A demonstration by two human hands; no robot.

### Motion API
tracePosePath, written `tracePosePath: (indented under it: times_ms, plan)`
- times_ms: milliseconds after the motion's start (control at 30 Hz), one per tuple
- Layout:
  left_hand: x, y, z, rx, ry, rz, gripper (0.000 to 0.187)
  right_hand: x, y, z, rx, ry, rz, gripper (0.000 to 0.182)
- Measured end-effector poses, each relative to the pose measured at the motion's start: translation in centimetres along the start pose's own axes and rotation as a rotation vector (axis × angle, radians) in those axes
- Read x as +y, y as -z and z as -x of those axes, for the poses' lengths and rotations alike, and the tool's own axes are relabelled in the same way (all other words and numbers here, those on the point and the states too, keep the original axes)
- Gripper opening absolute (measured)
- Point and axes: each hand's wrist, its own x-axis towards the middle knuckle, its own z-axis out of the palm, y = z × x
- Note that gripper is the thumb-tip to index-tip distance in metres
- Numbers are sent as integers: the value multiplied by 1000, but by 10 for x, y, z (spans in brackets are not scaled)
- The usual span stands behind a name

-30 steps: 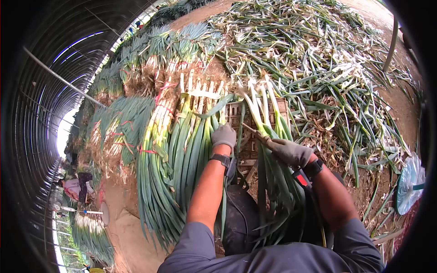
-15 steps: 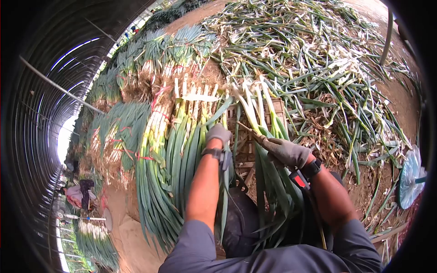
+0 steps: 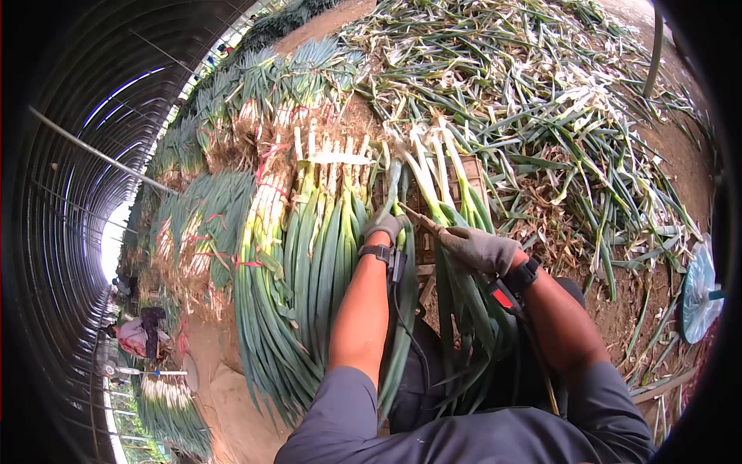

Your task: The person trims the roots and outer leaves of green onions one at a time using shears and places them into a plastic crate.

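My left hand (image 3: 386, 225), in a grey glove, has its fingers closed round a green leaf (image 3: 393, 182) at the right end of a row of leeks (image 3: 321, 224). My right hand (image 3: 478, 249), also gloved, is closed on a thin brown stick-like tool (image 3: 420, 219) whose tip points up and left toward the left hand. Beside and above the right hand, several loose leeks (image 3: 466, 185) with white stems lie over a brown crate (image 3: 474, 174), their leaves hanging down under that hand.
Tied leek bundles (image 3: 263, 209) stand at the left, with more behind. A heap of leaf trimmings (image 3: 525, 85) covers the ground at the upper right. A blue plastic bag (image 3: 699, 294) is at the far right. A metal pole (image 3: 100, 151) crosses the upper left.
My left hand has moved slightly right and down, and the leaf at it has shifted right, closer to the tool's tip. My right hand has barely moved.
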Motion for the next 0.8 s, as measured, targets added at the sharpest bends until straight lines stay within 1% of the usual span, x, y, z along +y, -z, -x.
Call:
tracePosePath:
  times_ms: [33,67,100,133,167,233,300,333,367,400,433,467,500,533,567,600,667,733,800]
  plan:
    - [-17,-25,-31,29,-111,18,88,3,1,-4,4,13,25,65]
    - [8,-13,-6,9,22,0,91,8,1,-9,10,26,48,62]
    - [3,-18,-11,45,-31,10,86,11,0,-11,12,36,68,59]
    - [-7,-24,-19,83,-86,18,81,-8,3,2,6,-9,117,58]
    - [-16,-28,-29,120,-140,26,76,-4,3,-2,40,33,151,58]
    - [2,-3,-4,125,-151,102,62,5,-3,-11,96,112,220,58]
    - [12,14,6,173,-252,132,53,-6,-6,-8,87,118,169,63]
    - [1,15,-5,93,-336,396,45,-14,-7,-5,86,122,145,65]
    - [-14,17,-32,93,-524,305,49,-18,-7,-4,86,126,120,68]
    - [-6,34,-22,82,-542,211,49,-10,-11,-10,243,283,223,68]
    - [7,51,-3,70,-557,115,49,-13,-11,-10,214,223,186,68]
    - [12,58,9,15,-541,119,48,-17,-9,-12,180,164,149,69]
    - [10,56,11,-6,-571,171,50,-22,-9,-13,146,105,113,69]
    - [12,54,22,-26,-524,265,52,-25,-9,-12,136,68,118,70]
    - [15,51,34,-46,-479,361,55,-24,-10,-13,156,100,170,67]
    - [13,41,35,-65,-386,467,58,-20,-12,-16,175,128,221,65]
    - [-3,23,23,-62,-338,263,55,-19,-14,-11,209,186,275,62]
    - [27,43,88,-52,-268,229,58,-27,-14,2,245,253,278,61]
    - [22,37,101,-51,-292,342,62,-21,-12,0,212,231,326,60]
